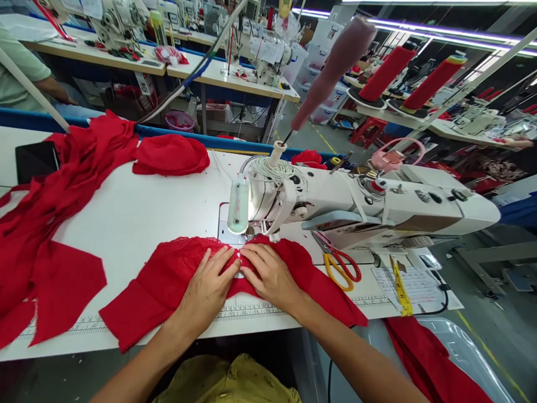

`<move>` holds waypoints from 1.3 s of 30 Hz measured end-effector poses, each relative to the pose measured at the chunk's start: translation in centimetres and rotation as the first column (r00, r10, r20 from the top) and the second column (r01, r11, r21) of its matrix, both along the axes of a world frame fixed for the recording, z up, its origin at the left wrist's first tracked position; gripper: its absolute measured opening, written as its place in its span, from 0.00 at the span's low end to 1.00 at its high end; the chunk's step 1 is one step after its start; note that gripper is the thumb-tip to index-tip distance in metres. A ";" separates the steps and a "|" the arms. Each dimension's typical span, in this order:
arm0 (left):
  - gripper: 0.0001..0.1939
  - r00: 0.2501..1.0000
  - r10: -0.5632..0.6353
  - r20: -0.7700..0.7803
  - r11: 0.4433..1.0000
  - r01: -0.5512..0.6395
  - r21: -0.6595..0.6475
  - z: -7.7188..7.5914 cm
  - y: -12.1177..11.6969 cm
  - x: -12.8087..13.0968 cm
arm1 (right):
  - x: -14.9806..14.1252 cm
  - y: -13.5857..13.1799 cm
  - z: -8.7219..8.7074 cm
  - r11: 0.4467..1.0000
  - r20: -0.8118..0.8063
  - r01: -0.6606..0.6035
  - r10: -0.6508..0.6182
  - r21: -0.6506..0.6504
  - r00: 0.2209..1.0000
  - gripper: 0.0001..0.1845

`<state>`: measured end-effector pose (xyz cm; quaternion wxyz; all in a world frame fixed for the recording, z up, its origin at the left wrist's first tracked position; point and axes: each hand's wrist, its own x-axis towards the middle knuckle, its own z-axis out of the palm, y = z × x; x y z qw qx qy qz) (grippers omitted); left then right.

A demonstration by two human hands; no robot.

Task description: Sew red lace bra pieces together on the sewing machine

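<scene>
A red lace-edged garment (163,280), shaped like a bra, lies spread across the sewing table, its middle just in front of the sewing machine's (331,193) needle area. My left hand (210,285) rests flat on the garment left of its centre, fingers stretched toward the machine. Opposite it, my right hand (268,274) presses flat on the right part, fingertips close to those of the left. Between the fingertips shows a small white spot at the garment's centre. The needle and presser foot are partly hidden behind a pale guard (238,210).
Red fabric pieces (79,168) are heaped at the left, beside a black phone (37,161). Scissors with red and orange handles (339,268), a yellow measuring tape (400,288) and a paper lie at the right. A plastic bin (470,358) stands below. A person sits far left.
</scene>
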<state>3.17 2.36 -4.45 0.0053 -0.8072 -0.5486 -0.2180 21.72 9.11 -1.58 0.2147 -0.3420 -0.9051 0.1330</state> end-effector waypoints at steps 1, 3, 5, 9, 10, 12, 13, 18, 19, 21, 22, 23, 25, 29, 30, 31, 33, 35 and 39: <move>0.19 1.000 0.008 0.006 1.000 -0.008 -0.006 0.0 0.0 -0.1 | 0.4 0.0 -0.4 1.000 -0.024 -0.021 0.021 -0.006 0.999 0.17; 0.20 1.000 0.030 0.005 0.999 -0.030 -0.013 0.1 0.0 -0.3 | 1.2 0.2 -1.1 0.999 -0.030 -0.034 0.033 -0.020 0.999 0.23; 0.24 0.999 0.039 -0.010 0.999 -0.040 -0.023 0.1 0.1 -0.6 | 1.8 0.4 -1.4 0.998 -0.016 -0.050 0.049 -0.031 0.999 0.28; 0.28 0.999 0.036 -0.030 0.999 -0.038 -0.038 0.2 0.2 -1.2 | 2.2 0.6 -1.3 0.996 0.027 -0.071 0.073 -0.058 0.997 0.34; 0.29 0.999 0.038 -0.037 0.998 -0.040 -0.038 0.2 0.3 -1.3 | 2.3 0.7 -1.2 0.995 0.039 -0.071 0.074 -0.064 0.997 0.35; 0.30 0.998 0.038 -0.057 0.999 -0.040 -0.037 0.3 0.4 -1.5 | 2.3 0.7 -1.1 0.996 0.058 -0.067 0.070 -0.064 0.996 0.37; 0.30 0.997 0.036 -0.066 0.999 -0.039 -0.037 0.3 0.4 -1.6 | 2.3 0.7 -1.0 0.996 0.065 -0.064 0.068 -0.061 0.996 0.38; 0.32 0.996 0.029 -0.080 0.999 -0.032 -0.028 0.2 0.5 -1.6 | 2.4 0.6 -1.0 0.997 0.104 -0.062 0.066 -0.049 0.992 0.41; 0.32 0.996 0.027 -0.082 0.999 -0.029 -0.023 0.2 0.5 -1.7 | 2.4 0.6 -1.0 0.997 0.112 -0.060 0.065 -0.052 0.992 0.41; 0.32 0.996 0.022 -0.090 1.000 -0.024 -0.017 0.2 0.5 -1.7 | 2.5 0.6 -1.0 0.997 0.122 -0.056 0.063 -0.061 0.990 0.41; 0.32 0.996 0.021 -0.092 1.000 -0.023 -0.017 0.2 0.5 -1.7 | 2.5 0.6 -1.0 0.996 0.126 -0.056 0.063 -0.065 0.990 0.41; 0.32 0.995 0.023 -0.092 1.000 -0.024 -0.019 0.2 0.5 -1.7 | 2.5 0.6 -1.0 0.996 0.129 -0.054 0.063 -0.067 0.990 0.41; 0.31 0.995 0.024 -0.096 0.999 -0.028 -0.035 0.2 0.5 -1.7 | 2.5 0.6 -1.0 0.997 0.132 -0.051 0.059 -0.065 0.990 0.41; 0.23 0.994 -0.004 -0.108 0.999 -0.001 -0.048 0.4 0.5 -1.7 | 2.4 0.6 -0.9 0.997 0.136 -0.039 0.047 -0.062 0.990 0.42; 0.21 0.994 -0.012 -0.108 0.999 0.008 -0.041 0.4 0.5 -1.7 | 2.4 0.6 -0.9 0.997 0.136 -0.040 0.048 -0.062 0.989 0.42; 0.20 0.994 -0.018 -0.109 0.999 0.014 -0.037 0.5 0.5 -1.7 | 2.4 0.6 -0.9 0.997 0.137 -0.042 0.051 -0.063 0.989 0.41; 0.20 0.994 -0.022 -0.111 0.999 0.018 -0.033 0.5 0.6 -1.7 | 2.4 0.6 -0.9 0.997 0.136 -0.048 0.056 -0.065 0.989 0.38; 0.19 0.993 -0.026 -0.114 0.999 0.021 -0.041 0.5 0.6 -1.7 | 2.5 0.7 -0.9 0.996 0.134 -0.048 0.057 -0.072 0.989 0.35; 0.18 0.993 -0.033 -0.113 0.998 0.028 -0.053 0.5 0.6 -1.7 | 2.6 0.7 -0.9 0.995 0.131 -0.049 0.061 -0.089 0.990 0.33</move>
